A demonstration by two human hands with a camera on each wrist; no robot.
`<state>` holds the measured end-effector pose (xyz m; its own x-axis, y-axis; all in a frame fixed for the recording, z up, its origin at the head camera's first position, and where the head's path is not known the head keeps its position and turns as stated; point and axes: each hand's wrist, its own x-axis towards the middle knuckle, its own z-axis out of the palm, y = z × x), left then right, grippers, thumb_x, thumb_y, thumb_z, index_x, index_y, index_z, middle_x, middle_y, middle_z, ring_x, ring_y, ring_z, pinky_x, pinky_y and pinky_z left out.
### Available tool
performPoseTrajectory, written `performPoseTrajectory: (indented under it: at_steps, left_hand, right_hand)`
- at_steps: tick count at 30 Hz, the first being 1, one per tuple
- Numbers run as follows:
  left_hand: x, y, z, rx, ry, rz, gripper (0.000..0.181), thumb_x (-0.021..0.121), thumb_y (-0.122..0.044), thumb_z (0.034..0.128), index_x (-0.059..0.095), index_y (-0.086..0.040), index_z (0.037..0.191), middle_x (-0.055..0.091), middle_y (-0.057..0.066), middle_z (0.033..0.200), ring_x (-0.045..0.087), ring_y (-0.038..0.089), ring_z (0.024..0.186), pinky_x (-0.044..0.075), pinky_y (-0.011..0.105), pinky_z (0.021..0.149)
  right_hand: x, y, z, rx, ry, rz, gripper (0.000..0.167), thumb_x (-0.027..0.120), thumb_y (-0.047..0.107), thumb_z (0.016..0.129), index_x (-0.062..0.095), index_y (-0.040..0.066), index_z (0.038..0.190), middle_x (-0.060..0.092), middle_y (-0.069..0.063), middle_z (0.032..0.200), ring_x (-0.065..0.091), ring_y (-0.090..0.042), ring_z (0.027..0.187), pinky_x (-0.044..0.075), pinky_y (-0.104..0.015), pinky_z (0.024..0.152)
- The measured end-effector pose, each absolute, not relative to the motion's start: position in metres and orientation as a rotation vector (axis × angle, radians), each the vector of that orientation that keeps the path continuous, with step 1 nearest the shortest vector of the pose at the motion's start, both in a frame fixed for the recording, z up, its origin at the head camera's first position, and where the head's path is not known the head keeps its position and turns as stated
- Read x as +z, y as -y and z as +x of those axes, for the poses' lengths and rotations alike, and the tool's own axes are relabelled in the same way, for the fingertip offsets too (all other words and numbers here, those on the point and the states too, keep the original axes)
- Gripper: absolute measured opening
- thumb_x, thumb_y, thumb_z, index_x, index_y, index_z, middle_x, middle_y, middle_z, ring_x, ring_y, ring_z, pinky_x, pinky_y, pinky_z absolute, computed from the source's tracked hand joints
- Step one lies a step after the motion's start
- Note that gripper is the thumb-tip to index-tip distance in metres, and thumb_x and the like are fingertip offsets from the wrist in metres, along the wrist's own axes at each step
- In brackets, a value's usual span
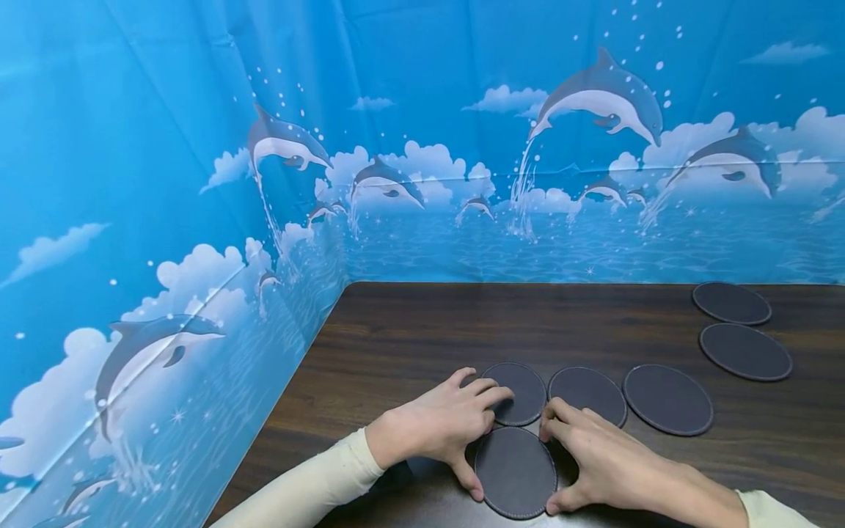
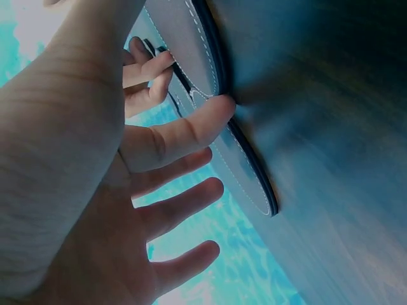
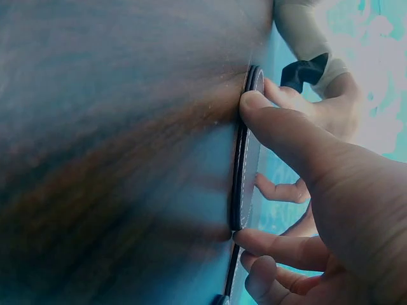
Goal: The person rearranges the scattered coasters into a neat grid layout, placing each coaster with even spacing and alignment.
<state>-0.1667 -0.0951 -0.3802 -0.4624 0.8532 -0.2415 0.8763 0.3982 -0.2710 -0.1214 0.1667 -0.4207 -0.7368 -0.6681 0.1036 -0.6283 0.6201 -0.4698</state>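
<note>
A round dark coaster (image 1: 516, 477) with a stitched rim lies flat at the table's near side, between both hands. On its left, my left hand (image 1: 439, 425) touches the rim with the thumb; its other fingers are spread, some over the coaster behind (image 1: 528, 385). On the opposite side, my right hand (image 1: 607, 462) holds the rim between thumb and bent index finger. The right wrist view shows that thumb (image 3: 257, 105) against the thick edge of the coaster (image 3: 245, 178). In the left wrist view, the left thumb (image 2: 213, 117) hides where the index finger meets the coaster.
Right of the coaster behind lie two more coasters, one (image 1: 587, 389) partly behind the right hand and another (image 1: 668, 400). Farther back at right are an upper coaster (image 1: 731, 303) and a lower one (image 1: 746, 352). A dolphin-printed curtain (image 1: 422, 242) borders the wooden table (image 1: 528, 323).
</note>
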Motion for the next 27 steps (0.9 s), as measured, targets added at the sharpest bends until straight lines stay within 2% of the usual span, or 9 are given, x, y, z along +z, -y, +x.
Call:
performPoseTrajectory:
  at_steps: [6, 14, 27]
  left_hand:
    - [-0.3818, 0.0973, -0.1675, -0.517, -2.585, 1.553, 0.076, 0.053, -0.096, 0.0643, 0.072, -0.029, 0.095, 0.034, -0.003, 0.157, 0.032, 0.016, 0.142, 0.027, 0.05, 0.114]
    - [-0.3813, 0.0996, -0.171, -0.477, -2.599, 1.583, 0.069, 0.055, -0.094, 0.0652, 0.069, -0.029, 0.087, 0.038, -0.002, 0.155, 0.035, 0.016, 0.14, 0.029, 0.051, 0.113]
    - [-0.3798, 0.0999, -0.1703, -0.489, -2.593, 1.585, 0.072, 0.055, -0.093, 0.0668, 0.07, -0.027, 0.092, 0.038, -0.001, 0.155, 0.034, 0.017, 0.141, 0.028, 0.05, 0.114]
  right_hand:
    - [-0.4242, -0.1668, -0.1218, -0.74, -2.788, -1.171, 0.068, 0.081, 0.072, 0.069, 0.069, 0.019, 0.109, 0.043, 0.012, 0.115, 0.043, -0.005, 0.086, 0.039, -0.032, 0.072]
    - [-0.4223, -0.167, -0.1245, -0.738, -2.782, -1.175, 0.066, 0.079, 0.072, 0.071, 0.07, 0.02, 0.109, 0.044, 0.011, 0.115, 0.041, -0.005, 0.084, 0.037, -0.03, 0.069]
    - [-0.4192, -0.1677, -0.1247, -0.71, -2.798, -1.177, 0.063, 0.078, 0.072, 0.072, 0.07, 0.021, 0.108, 0.044, 0.011, 0.114, 0.042, -0.006, 0.085, 0.038, -0.031, 0.071]
